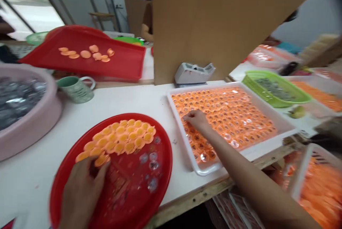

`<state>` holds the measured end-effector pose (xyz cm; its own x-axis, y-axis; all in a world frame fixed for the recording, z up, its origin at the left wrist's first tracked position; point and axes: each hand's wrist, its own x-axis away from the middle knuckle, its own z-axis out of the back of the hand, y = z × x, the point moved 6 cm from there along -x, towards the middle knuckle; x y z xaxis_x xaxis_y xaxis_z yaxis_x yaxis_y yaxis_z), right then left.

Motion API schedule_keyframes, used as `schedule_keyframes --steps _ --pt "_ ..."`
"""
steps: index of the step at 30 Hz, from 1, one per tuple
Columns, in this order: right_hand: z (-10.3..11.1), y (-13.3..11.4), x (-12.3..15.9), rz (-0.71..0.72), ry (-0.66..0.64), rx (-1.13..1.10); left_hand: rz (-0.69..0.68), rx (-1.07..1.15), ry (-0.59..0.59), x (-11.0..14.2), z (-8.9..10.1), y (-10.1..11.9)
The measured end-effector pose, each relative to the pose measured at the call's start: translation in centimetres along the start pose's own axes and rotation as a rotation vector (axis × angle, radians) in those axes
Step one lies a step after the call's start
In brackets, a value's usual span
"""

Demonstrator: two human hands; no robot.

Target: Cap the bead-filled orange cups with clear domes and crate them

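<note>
My left hand (pixel 82 186) is over the red round tray (pixel 167 154), its thumb and fingers curled around a small orange cup-shaped piece (pixel 102 159) at the near end of a cluster. Rows of these orange pieces (pixel 124 138), with yellowish round centres, cover the tray's far half. A few clear plastic domes (pixel 153 165) lie loose on its right side. To the right, my right hand (pixel 197 119) is pinched at the left part of a white rectangular tray (pixel 184 143). That tray holds many orange pieces with clear round tops (pixel 227 115). What the right fingertips hold is hidden.
A pink basin (pixel 50 104) of clear domes and a green mug (pixel 76 89) stand left. Behind are a red tray (pixel 125 63), a tape dispenser (pixel 193 73) and a cardboard panel (pixel 203 22). At right are a green basket (pixel 278 88) and a bin of orange pieces (pixel 320 189).
</note>
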<state>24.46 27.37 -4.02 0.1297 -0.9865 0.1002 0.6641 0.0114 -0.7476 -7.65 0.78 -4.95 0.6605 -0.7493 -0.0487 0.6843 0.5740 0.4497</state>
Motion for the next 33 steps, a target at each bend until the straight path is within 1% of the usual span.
schedule_keyframes --steps 2,4,5,6,7,9,10,11,12,14,17,20,24,26,27,28,29,31,32,33 --pt "0.6 -0.5 1.0 0.032 0.023 0.046 0.006 -0.035 0.0 0.4 0.2 0.7" --pt "1.0 -1.6 2.9 0.105 0.092 0.083 0.007 -0.005 0.016 0.7 0.4 0.9" --pt "1.0 -2.5 4.3 0.178 0.125 0.096 0.01 0.015 0.02 0.9 0.5 0.9" --pt "0.5 -3.7 6.1 0.295 0.133 0.105 0.013 0.035 0.019 1.1 0.6 0.8" --pt "-0.6 -4.9 8.1 0.424 0.079 0.095 0.015 0.059 0.011 1.5 0.7 0.7" --pt "-4.1 -7.0 12.3 0.642 -0.164 0.061 0.015 0.132 -0.009 2.4 0.8 0.7" --pt "-6.0 -7.7 14.1 0.697 -0.273 0.068 0.018 0.177 -0.021 2.9 0.9 0.8" --pt "-7.7 -8.1 15.4 0.725 -0.337 0.093 0.022 0.223 -0.034 3.5 0.9 0.9" --pt "-9.3 -8.4 16.3 0.735 -0.364 0.135 0.025 0.267 -0.051 4.1 0.9 1.1" --pt "-11.7 -8.6 17.0 0.738 -0.34 0.249 0.02 0.344 -0.085 5.2 0.6 1.5" --pt "-14.0 -8.7 16.9 0.77 -0.298 0.407 -0.032 0.439 -0.103 6.4 0.2 2.1" --pt "-14.8 -8.4 16.8 0.812 -0.301 0.479 -0.067 0.519 -0.108 6.9 0.0 2.4" --pt "-14.7 -8.1 16.8 0.834 -0.315 0.474 -0.053 0.622 -0.155 7.0 -0.3 2.6" --pt "-14.2 -8.0 16.5 0.798 -0.301 0.41 -0.034 0.646 -0.169 7.0 -0.3 2.6" --pt "-13.8 -7.7 16.2 0.732 -0.296 0.321 -0.018 0.653 -0.17 6.9 -0.3 2.5" --pt "-13.4 -7.3 15.7 0.626 -0.306 0.196 0.0 0.659 -0.173 6.9 -0.4 2.5" --pt "-13.1 -6.8 15.3 0.491 -0.337 0.051 0.017 0.667 -0.18 7.0 -0.4 2.4" --pt "-12.9 -5.6 15.1 0.211 -0.443 -0.225 0.041 0.692 -0.204 7.0 -0.6 2.5" --pt "-12.9 -5.3 15.3 0.113 -0.499 -0.317 0.04 0.71 -0.216 7.1 -0.7 2.6" --pt "-12.8 -5.2 15.7 0.047 -0.545 -0.386 0.032 0.73 -0.226 7.2 -0.7 2.7"
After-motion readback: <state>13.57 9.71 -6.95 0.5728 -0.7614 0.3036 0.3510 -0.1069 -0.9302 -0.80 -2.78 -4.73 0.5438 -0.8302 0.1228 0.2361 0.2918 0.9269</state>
